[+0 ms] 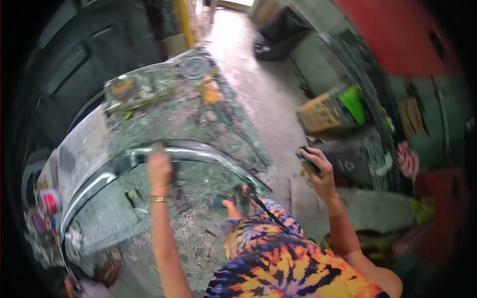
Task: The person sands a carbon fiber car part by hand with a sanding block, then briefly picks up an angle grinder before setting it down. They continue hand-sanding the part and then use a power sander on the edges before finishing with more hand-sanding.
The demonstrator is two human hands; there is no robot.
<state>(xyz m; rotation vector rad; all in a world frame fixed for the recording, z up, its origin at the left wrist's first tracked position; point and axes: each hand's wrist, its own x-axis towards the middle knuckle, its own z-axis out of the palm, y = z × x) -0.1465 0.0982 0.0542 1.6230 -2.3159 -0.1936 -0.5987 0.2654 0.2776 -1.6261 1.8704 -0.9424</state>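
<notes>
Here, left hand touches strip, right holds block.

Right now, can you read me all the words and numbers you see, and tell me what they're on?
Maybe "10", in pale marks on the dark surface at the right; too blurred to be sure.
Tub with a red and white label, at the left: too blurred to read.
Yellow-brown box: dark marks, too blurred to read.
I can't read any other words or numbers.
</notes>
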